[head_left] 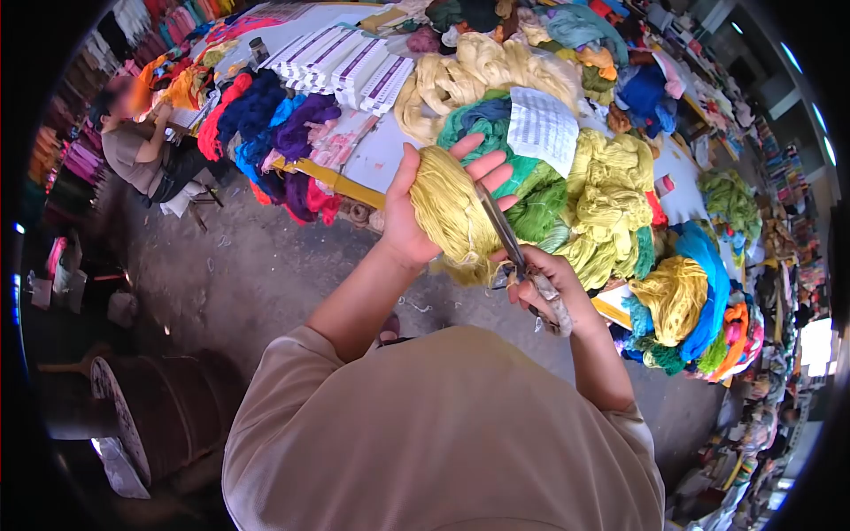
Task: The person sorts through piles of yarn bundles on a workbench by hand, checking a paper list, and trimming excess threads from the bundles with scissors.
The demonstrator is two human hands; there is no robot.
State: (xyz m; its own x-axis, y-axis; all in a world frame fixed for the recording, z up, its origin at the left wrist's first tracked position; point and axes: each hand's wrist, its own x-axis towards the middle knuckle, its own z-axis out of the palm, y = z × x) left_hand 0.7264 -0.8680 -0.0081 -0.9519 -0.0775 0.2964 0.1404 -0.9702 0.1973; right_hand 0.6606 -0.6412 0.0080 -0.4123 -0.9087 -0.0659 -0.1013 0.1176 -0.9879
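Note:
A skein of yellow yarn (450,205) lies across the upturned palm of my left hand (400,212), its loose end hanging down on the right. The fingers of that hand stretch out from behind the skein. In my right hand (567,276) is a pair of scissors (503,223) with cloth-wrapped handles. The dark blades point up and left along the skein's right side, overlapping the left fingers in this view. Just beyond the hands, green yarn (538,205) and a pile of yellow-green skeins (611,190) lie on the table.
A printed sheet (542,128) rests on the yarn. Cream skeins (482,71), purple yarn (305,131) and stacked white-and-purple boxes (341,64) cover the table (376,164). A person (137,146) sits at the far left. A large spool (164,411) stands on the floor at lower left.

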